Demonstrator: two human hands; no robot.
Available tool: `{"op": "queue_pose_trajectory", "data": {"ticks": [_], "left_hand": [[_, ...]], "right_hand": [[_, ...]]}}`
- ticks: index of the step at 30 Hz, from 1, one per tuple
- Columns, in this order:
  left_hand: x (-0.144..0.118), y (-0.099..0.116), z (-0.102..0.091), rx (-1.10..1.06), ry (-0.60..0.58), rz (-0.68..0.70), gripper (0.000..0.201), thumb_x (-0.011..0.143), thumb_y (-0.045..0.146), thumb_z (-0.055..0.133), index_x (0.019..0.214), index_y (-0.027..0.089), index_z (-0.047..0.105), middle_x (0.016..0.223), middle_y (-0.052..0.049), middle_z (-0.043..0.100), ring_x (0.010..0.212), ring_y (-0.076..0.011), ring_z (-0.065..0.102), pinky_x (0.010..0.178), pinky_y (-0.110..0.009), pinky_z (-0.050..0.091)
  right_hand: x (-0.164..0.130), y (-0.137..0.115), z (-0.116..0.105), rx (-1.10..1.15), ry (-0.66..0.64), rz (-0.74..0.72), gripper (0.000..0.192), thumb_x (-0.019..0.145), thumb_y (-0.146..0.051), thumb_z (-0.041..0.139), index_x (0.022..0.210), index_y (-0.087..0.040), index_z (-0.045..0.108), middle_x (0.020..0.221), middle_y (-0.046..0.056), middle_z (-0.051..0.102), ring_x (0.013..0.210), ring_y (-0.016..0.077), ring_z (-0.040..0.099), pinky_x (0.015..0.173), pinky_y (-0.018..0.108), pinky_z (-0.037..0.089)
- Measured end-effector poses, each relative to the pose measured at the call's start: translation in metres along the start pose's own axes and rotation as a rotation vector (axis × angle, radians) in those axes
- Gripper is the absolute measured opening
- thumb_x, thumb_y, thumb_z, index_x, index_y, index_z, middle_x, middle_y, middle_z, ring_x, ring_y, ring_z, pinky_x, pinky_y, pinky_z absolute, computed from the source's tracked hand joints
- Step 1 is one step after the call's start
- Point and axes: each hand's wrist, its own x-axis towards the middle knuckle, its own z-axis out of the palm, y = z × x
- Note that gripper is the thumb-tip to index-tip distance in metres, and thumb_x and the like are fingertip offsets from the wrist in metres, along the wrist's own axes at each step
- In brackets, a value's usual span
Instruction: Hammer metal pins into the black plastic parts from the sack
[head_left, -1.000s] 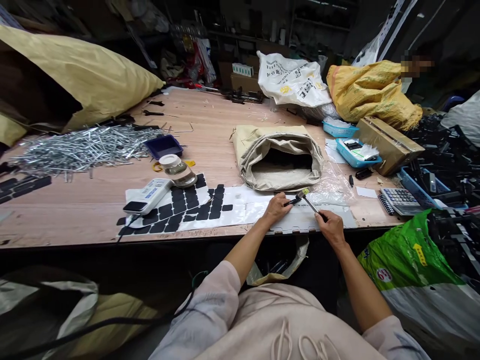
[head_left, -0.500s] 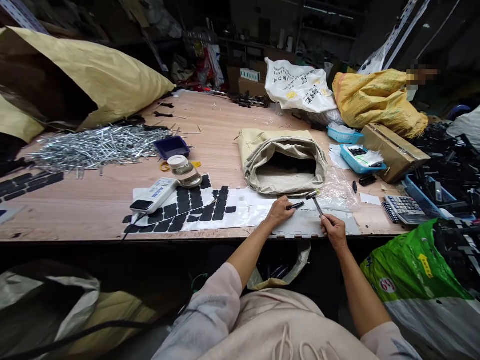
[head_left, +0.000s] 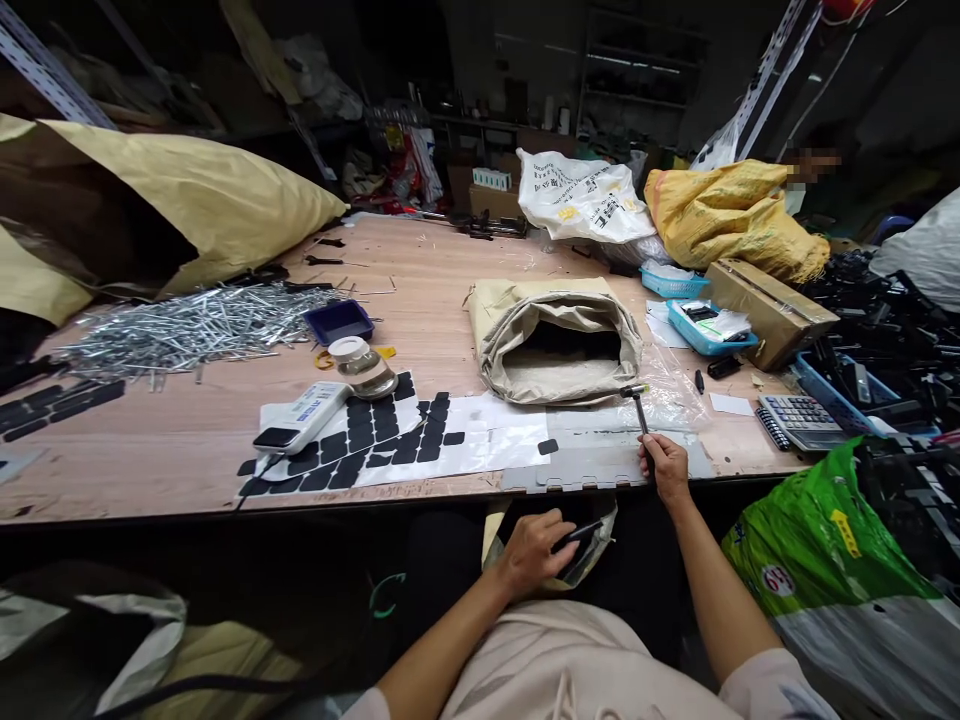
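Observation:
My right hand (head_left: 664, 466) is closed around the dark handle of a small hammer (head_left: 640, 412). The hammer's head is raised over a grey board (head_left: 592, 465) at the table's front edge. Below that edge, my left hand (head_left: 534, 550) grips a slim black handle-like piece (head_left: 579, 536); its exact kind is unclear. That hand hovers over the mouth of an open bag (head_left: 602, 545) near my lap. A small black rounded pad (head_left: 549, 446) lies on the board. Just behind it, a beige sack (head_left: 487, 335) lies with its rolled mouth facing me.
Left on the table are a heap of metal rods (head_left: 202, 330), a blue tray (head_left: 339, 322), a glass jar (head_left: 367, 370), a white boxy device (head_left: 304, 418) and black pad sheets (head_left: 352, 430). Rightward are blue baskets (head_left: 709, 330), a carton (head_left: 772, 310), a calculator (head_left: 801, 422) and a green sack (head_left: 795, 500).
My left hand has moved down and back from the board to the lap bag, carrying the black piece. My right hand still holds the hammer over the board. The camera view has tilted slightly.

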Motion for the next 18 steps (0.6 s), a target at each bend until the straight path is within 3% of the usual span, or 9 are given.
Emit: {"op": "queue_pose_trajectory", "data": {"ticks": [3,5,7,9,11,13,16,18], "left_hand": [[-0.016,-0.008,0.013,0.009,-0.107,-0.335,0.025,0.088,0.025,0.062,0.109,0.026,0.076,0.083,-0.004,0.072,0.071,-0.019,0.068,0.063,-0.028,0.049],[-0.008,-0.008,0.011,-0.052,-0.172,-0.438,0.034,0.084,0.023,0.065,0.117,0.026,0.074,0.078,-0.002,0.072,0.07,-0.0199,0.068,0.064,-0.028,0.049],[0.013,-0.001,-0.001,-0.193,-0.228,-0.367,0.035,0.083,0.024,0.067,0.117,0.024,0.075,0.073,0.0,0.072,0.067,-0.0177,0.067,0.064,-0.026,0.048],[0.048,0.006,-0.02,-0.336,-0.196,-0.237,0.027,0.085,0.029,0.067,0.11,0.023,0.078,0.073,0.0,0.073,0.064,-0.0148,0.064,0.064,-0.024,0.047],[0.095,0.006,-0.041,-0.396,-0.019,-0.216,0.027,0.088,0.035,0.066,0.107,0.02,0.078,0.075,-0.002,0.072,0.063,-0.0138,0.062,0.063,-0.024,0.046],[0.15,-0.007,-0.061,-0.393,0.2,-0.308,0.032,0.091,0.036,0.062,0.113,0.017,0.075,0.073,-0.002,0.07,0.061,-0.014,0.059,0.061,-0.025,0.046],[0.231,-0.045,-0.082,-0.224,0.526,-0.518,0.024,0.091,0.032,0.063,0.109,0.018,0.07,0.082,-0.004,0.067,0.077,-0.0174,0.063,0.075,-0.029,0.049],[0.274,-0.073,-0.089,-0.108,0.591,-0.667,0.026,0.089,0.031,0.068,0.111,0.017,0.065,0.101,-0.01,0.068,0.096,-0.0226,0.065,0.086,-0.033,0.049]], "right_hand": [[-0.001,0.0,0.001,-0.003,-0.001,-0.002,0.045,0.074,-0.058,0.076,0.084,-0.014,0.073,0.062,-0.001,0.06,0.043,0.0096,0.05,0.034,0.02,0.039],[-0.002,-0.001,0.002,-0.005,-0.009,0.0,0.044,0.074,-0.058,0.076,0.082,-0.014,0.072,0.061,-0.001,0.06,0.043,0.0094,0.049,0.034,0.02,0.039],[-0.002,-0.002,0.003,-0.006,-0.012,0.008,0.044,0.074,-0.057,0.076,0.081,-0.014,0.072,0.06,-0.001,0.059,0.042,0.0093,0.049,0.034,0.02,0.039],[-0.002,-0.003,0.004,-0.009,-0.004,0.023,0.044,0.074,-0.058,0.076,0.082,-0.014,0.072,0.061,-0.001,0.059,0.042,0.0094,0.049,0.034,0.02,0.038],[-0.002,-0.002,0.004,-0.018,0.007,0.034,0.046,0.074,-0.059,0.076,0.083,-0.014,0.072,0.061,0.0,0.059,0.042,0.0094,0.049,0.033,0.019,0.038],[-0.001,-0.001,0.005,-0.03,0.011,0.034,0.047,0.074,-0.061,0.076,0.082,-0.015,0.071,0.06,-0.001,0.059,0.042,0.0092,0.049,0.033,0.019,0.039],[-0.001,0.0,0.006,-0.043,0.007,0.037,0.047,0.074,-0.062,0.075,0.081,-0.016,0.071,0.06,-0.001,0.059,0.042,0.0094,0.049,0.033,0.019,0.039],[-0.001,-0.001,0.007,-0.046,0.01,0.042,0.048,0.074,-0.063,0.075,0.08,-0.016,0.07,0.06,-0.001,0.058,0.041,0.0096,0.049,0.033,0.019,0.039]]}}
